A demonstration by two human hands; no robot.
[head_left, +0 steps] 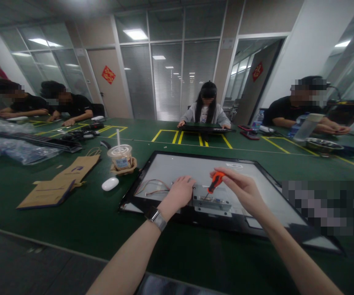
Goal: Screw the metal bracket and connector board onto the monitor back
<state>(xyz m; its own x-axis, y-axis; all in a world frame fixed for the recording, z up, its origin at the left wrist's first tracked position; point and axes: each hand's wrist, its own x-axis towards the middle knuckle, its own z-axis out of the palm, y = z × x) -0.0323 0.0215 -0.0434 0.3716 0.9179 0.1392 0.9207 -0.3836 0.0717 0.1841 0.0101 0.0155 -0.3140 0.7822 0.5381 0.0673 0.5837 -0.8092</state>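
Observation:
A flat display panel (167, 164) with a black frame and a pale back lies on the green table in front of me. My right hand (244, 186) pinches the handle of an orange and black screwdriver (216, 181). The screwdriver tilts, its tip down at a silver metal bracket (213, 208) with a small board and connectors on the panel. Left of the bracket, my left hand (181, 191) rests palm down with its fingers laid out; its fingertips are beside the bracket's edge. Thin cables (155, 186) run over the panel to the left of that hand.
Left of the panel are a white mouse (110, 184), an iced drink cup (120, 157) in a cardboard holder and brown paper bags (72, 170). Plastic-wrapped parts (26, 143) lie farther left. Across the table, one person handles a dark panel (206, 129). A metal bowl (324, 145) stands right.

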